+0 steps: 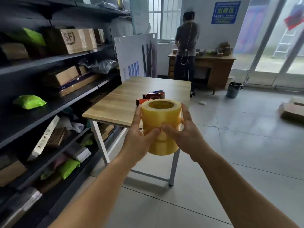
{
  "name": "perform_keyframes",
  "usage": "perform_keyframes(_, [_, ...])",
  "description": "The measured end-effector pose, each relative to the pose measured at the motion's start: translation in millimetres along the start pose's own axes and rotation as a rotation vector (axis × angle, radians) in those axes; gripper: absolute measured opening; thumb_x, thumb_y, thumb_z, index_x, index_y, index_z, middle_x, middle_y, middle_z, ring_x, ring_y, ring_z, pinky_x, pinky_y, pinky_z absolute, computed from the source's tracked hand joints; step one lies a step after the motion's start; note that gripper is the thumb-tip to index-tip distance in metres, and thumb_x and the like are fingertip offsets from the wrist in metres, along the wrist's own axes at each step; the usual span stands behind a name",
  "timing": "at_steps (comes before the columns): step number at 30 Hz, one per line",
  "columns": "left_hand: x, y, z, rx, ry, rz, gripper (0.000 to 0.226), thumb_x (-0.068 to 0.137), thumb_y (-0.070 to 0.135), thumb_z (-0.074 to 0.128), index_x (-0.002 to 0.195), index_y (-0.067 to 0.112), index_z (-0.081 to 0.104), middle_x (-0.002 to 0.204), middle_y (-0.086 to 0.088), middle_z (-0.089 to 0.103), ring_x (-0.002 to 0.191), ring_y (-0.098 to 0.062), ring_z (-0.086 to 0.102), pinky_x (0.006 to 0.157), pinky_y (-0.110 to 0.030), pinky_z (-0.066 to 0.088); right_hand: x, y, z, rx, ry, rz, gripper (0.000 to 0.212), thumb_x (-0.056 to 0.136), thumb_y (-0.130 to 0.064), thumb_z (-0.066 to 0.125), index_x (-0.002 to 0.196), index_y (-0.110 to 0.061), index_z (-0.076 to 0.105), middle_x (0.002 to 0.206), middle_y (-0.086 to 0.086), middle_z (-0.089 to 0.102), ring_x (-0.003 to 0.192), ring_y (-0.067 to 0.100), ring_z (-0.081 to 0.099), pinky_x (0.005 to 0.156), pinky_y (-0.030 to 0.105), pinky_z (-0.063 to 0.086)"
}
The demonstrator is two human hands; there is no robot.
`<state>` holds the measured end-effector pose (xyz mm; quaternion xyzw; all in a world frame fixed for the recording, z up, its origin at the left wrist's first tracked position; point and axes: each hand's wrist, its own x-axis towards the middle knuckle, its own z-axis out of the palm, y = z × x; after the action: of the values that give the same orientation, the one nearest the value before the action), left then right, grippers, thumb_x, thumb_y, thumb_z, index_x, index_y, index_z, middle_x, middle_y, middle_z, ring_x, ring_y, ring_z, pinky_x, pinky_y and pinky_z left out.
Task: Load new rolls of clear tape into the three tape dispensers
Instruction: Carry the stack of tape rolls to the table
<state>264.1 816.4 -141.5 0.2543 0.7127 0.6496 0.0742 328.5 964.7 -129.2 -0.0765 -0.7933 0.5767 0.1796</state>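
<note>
**Packing room, wooden surface and tape stock**

Tiled-floor packing room; light wooden surface point(131, 96) on white legs at centre, dark shelving point(49, 63) along the left.

- Left hand point(139, 139): held out in front of the near edge of the surface, fingers curled round the left side of a stack of tape rolls point(162, 127), thumb pressed on the stack's near face.
- Right hand point(184, 135): mirrors it on the right side, fingers wrapped round the far right, thumb on the near face with its tip just beside the left thumb.
- Stack of tape rolls: yellowish clear tape, several rolls one on another, upright and slightly tilted, the top roll's hollow core facing up. Carried in the air between both hands, not touching the surface.
- Tape dispensers point(153, 95): red-brown, on the surface just beyond the stack, partly hidden by it; how many there are cannot be told.
- Shelving contents: cardboard boxes point(77, 40), green mailer bags point(29, 102), grey plastic parcels.
- White printed board point(131, 55): leaning upright past the far left of the surface.
- Far background: a person point(186, 46) standing with back turned at a brown desk point(213, 66) bearing small boxes; blue wall sign point(225, 12); grey bin point(233, 89) on the floor to the right of the desk; glass doors at far right.
</note>
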Motion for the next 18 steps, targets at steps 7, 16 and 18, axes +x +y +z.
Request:
perform_keyframes(7, [56, -16, 36, -0.066, -0.107, -0.025, 0.085, 0.083, 0.031, 0.066, 0.144, 0.052, 0.011, 0.139, 0.018, 0.032, 0.126, -0.029, 0.047, 0.097, -0.055, 0.046, 37, 31, -29, -0.061, 0.120, 0.036, 0.079, 0.080, -0.047, 0.069, 0.135, -0.060, 0.012, 0.124, -0.017, 0.046, 0.105, 0.013, 0.054, 0.083, 0.038, 0.053])
perform_keyframes(16, [132, -33, 92, -0.116, -0.227, -0.053, 0.085, 0.084, 0.025, 0.067, 0.145, 0.051, 0.014, 0.149, 0.011, 0.031, 0.127, -0.030, 0.046, 0.096, -0.057, 0.046, 85, 62, -80, -0.073, 0.269, 0.122, 0.095, 0.080, -0.046, 0.070, 0.144, -0.051, 0.000, 0.116, -0.016, 0.043, 0.105, 0.018, 0.051, 0.089, 0.043, 0.050])
perform_keyframes(18, [149, -36, 109, -0.119, -0.238, -0.055, 0.085, 0.084, 0.025, 0.067, 0.145, 0.050, 0.014, 0.150, 0.010, 0.030, 0.128, -0.030, 0.046, 0.096, -0.058, 0.046, 97, 71, -95, -0.077, 0.277, 0.121, 0.095, 0.080, -0.045, 0.070, 0.145, -0.049, 0.001, 0.118, -0.014, 0.042, 0.107, 0.020, 0.050, 0.090, 0.043, 0.049])
